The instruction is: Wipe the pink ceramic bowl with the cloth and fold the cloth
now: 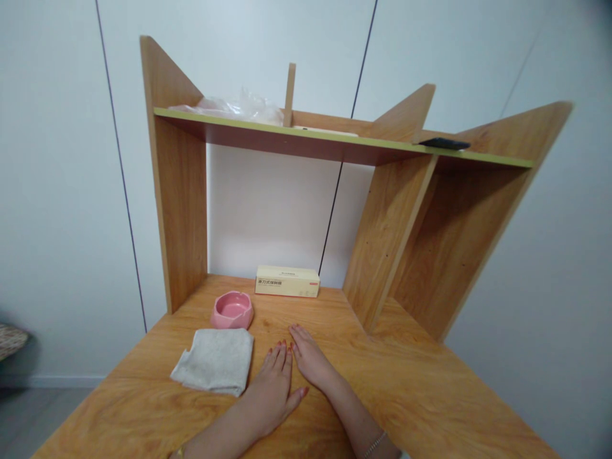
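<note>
Both of my hands lie palm down on the wooden desk (406, 395). My left hand (272, 392) rests flat with its thumb out to the side, holding nothing. Just beyond its fingertips and to the right, my right hand (308, 357) is stretched out flat, also without anything in it. A folded grey cloth (215, 360) sits close to the left of my left hand, apart from it. Behind the cloth stands a pink faceted bowl (233, 311), whose hollow shows nothing inside.
A cream cling-film box (287, 282) stands at the back of the desk. Above it runs a wooden shelf (287, 137) with upright panels, bearing a clear plastic bag (239, 108) and a dark flat object (444, 144). A wooden divider (392, 229) rises at the right.
</note>
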{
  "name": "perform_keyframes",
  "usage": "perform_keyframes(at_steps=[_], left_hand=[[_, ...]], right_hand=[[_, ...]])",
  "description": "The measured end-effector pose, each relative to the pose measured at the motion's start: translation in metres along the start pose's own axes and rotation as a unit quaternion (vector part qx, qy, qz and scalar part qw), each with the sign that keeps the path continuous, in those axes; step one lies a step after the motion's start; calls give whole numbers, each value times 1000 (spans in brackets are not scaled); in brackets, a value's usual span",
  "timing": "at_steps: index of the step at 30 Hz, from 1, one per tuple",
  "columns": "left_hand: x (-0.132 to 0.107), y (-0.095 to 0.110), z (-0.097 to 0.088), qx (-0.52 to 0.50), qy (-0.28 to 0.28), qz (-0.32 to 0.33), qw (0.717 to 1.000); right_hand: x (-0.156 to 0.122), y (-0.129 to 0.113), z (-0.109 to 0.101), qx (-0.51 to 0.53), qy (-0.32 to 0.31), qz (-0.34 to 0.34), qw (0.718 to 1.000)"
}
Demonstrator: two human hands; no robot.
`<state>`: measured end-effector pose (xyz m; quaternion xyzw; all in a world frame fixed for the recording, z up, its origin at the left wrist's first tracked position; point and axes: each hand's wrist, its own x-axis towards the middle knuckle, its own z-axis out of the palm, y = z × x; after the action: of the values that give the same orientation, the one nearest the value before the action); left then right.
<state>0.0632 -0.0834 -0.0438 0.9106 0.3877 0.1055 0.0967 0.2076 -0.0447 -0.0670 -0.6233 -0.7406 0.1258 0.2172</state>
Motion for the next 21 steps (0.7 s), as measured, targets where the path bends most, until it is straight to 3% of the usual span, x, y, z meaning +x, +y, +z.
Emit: perform_keyframes(at_steps=[21], left_hand=[[1,-6,9,-8,19,6,1000]], right_hand=[[-1,2,2,-2,-1,1,1000]])
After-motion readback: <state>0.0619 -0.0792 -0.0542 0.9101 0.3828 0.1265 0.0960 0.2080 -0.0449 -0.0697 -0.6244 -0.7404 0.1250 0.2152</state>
